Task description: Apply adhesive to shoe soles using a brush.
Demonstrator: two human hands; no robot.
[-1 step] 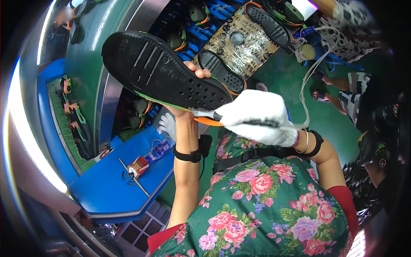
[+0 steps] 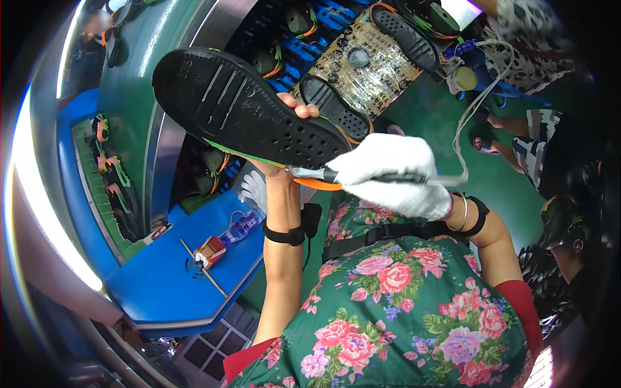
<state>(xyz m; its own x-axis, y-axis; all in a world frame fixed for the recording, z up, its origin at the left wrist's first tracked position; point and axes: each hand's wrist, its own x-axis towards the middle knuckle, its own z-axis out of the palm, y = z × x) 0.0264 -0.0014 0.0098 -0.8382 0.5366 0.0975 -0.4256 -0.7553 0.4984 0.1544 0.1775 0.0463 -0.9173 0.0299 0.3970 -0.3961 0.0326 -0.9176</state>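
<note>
My left hand (image 2: 299,106) is bare and closed around a black-soled sandal (image 2: 242,110). Its fingertips curl over the far edge and its wrist shows below the sole. The sandal is turned bottom up, toe to the upper left, with a green rim and an orange part under the heel. In a white glove, my right hand (image 2: 391,174) grips a pen-like tool (image 2: 310,173) with a dark grip, a metal tip and a pale cord at its tail. That tip meets the near edge of the sole by the heel.
A taped carton (image 2: 365,71) bears black soles. Behind it, sandals (image 2: 301,21) sit on a blue rack. The blue table (image 2: 162,284) holds a bottle (image 2: 244,224), a red packet (image 2: 210,251) and a glove (image 2: 253,189). Another person's patterned clothing (image 2: 540,39) is at upper right.
My right hand has turned slightly, and the tool's tail with its cord has shifted lower. The sandal and my left hand stay almost where they were.
</note>
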